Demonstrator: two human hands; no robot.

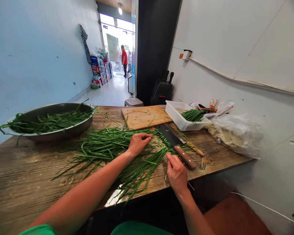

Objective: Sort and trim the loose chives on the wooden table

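My left hand (139, 143) is over the right end of a pile of long green leaves (105, 143), like garlic chives. Its thumb and fingertips are pinched together; what they hold, if anything, is too small to make out. My right hand (176, 171) is closed at the table's front edge, with a thin bamboo skewer (191, 185) poking out below it. Right at its fingertips are the gathered ends of a second bunch of leaves (144, 168), fanning toward me. Beside that hand lies a cleaver (171, 137) with a brown wooden handle, near chopped green bits (163, 137).
A metal basin (63, 130) of leaves stands at the left. Behind the pile is a wooden cutting board (144, 117). A white tray (172, 112) holds a neat green bundle, beside a plastic bag (235, 133). Loose skewers (196, 148) lie past the cleaver.
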